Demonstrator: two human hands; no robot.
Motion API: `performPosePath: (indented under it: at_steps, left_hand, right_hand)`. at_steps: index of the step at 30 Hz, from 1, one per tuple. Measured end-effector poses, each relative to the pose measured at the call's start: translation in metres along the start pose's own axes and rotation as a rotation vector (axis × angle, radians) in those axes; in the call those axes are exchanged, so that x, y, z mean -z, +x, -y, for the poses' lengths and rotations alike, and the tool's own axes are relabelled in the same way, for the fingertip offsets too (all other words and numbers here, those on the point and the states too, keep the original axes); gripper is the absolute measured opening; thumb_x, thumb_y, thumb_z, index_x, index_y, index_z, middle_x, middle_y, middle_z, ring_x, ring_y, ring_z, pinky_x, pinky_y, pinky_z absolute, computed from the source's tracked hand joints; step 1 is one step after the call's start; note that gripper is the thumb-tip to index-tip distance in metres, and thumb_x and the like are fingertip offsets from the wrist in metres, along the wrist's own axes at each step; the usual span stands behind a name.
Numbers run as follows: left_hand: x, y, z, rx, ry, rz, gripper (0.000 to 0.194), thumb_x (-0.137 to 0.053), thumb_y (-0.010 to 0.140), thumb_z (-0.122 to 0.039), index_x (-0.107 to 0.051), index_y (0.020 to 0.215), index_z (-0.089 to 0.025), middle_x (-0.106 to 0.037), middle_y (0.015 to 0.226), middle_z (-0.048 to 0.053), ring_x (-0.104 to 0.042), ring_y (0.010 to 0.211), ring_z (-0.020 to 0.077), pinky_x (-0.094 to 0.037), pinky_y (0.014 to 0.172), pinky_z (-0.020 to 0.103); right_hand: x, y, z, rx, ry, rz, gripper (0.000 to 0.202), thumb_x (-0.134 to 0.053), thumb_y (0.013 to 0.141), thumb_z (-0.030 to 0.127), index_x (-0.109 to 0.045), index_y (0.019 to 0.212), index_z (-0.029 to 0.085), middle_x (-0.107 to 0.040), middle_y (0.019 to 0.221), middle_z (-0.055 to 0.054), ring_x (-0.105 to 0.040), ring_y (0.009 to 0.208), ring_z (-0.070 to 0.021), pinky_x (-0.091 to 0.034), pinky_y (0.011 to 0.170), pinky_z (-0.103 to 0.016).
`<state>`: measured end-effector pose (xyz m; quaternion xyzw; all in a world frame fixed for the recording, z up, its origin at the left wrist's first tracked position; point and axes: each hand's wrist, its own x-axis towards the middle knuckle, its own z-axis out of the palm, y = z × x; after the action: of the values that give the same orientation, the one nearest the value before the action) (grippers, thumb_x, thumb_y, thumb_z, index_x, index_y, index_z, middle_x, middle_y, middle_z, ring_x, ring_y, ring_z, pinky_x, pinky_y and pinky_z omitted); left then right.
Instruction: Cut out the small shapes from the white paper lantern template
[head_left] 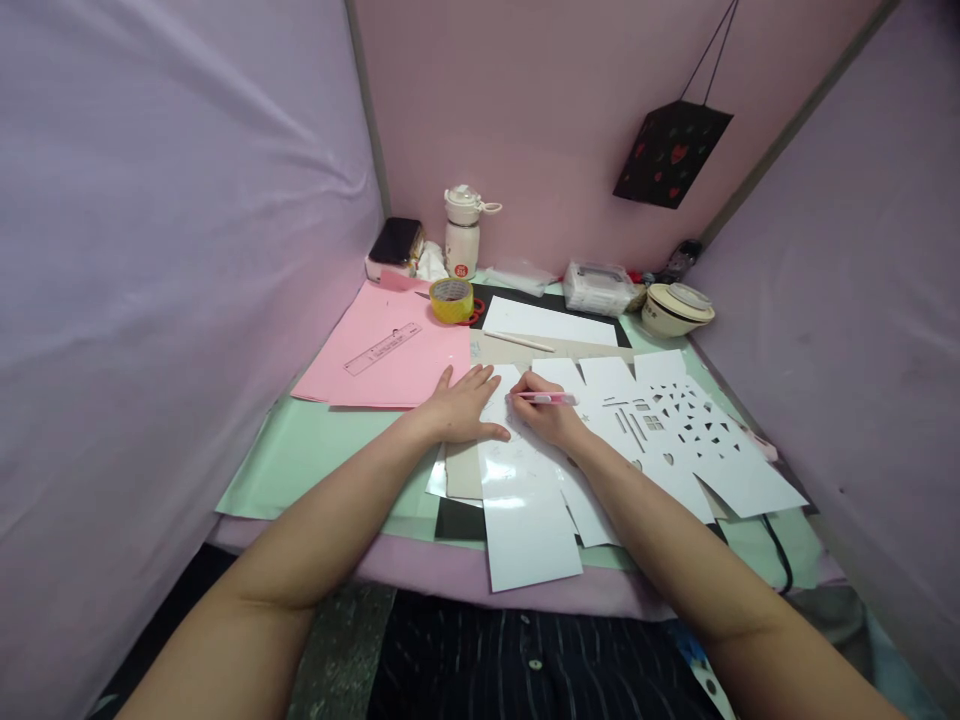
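My left hand [469,405] lies with its fingers spread on the upper left of a white card sheet [529,530], pressing it to the table. In my right hand [551,415] is a slim pink-and-white craft knife [551,398], held like a pen with its tip end against the same sheet. The tip itself is too small to make out. To the right, under my right forearm, a larger white card sheet [686,420] spreads out, with cut-out slots, a window shape, hearts and many small angular holes. Grey board and black card show partly beneath the sheets.
Pink paper [375,350] with a clear ruler [382,348] lies left. Behind are yellow tape [451,300], red-handled scissors [475,313], a white pencil-like stick [519,341], a bottle [462,235], a plastic box [598,288] and a bowl [675,312]. A black paper lantern [673,155] hangs above.
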<state>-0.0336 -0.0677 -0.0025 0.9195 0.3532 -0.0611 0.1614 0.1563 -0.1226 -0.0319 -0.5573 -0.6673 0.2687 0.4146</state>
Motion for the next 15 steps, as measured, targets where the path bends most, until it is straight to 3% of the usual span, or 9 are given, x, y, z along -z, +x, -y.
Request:
performPosePath:
  at_steps: [15]
  left_hand:
    - [-0.0018, 0.0009, 0.0016, -0.001, 0.005, -0.007, 0.106, -0.048, 0.078, -0.081, -0.015, 0.157, -0.018, -0.004, 0.165, 0.012, -0.001, 0.152, 0.0324, 0.003, 0.117, 0.063]
  right_hand:
    - [0.0017, -0.0010, 0.0007, 0.008, -0.034, 0.020, 0.003, -0.053, 0.078, 0.023, -0.052, 0.075, 0.022, -0.057, 0.069, 0.002, -0.050, 0.063, -0.0154, -0.038, 0.061, -0.028]
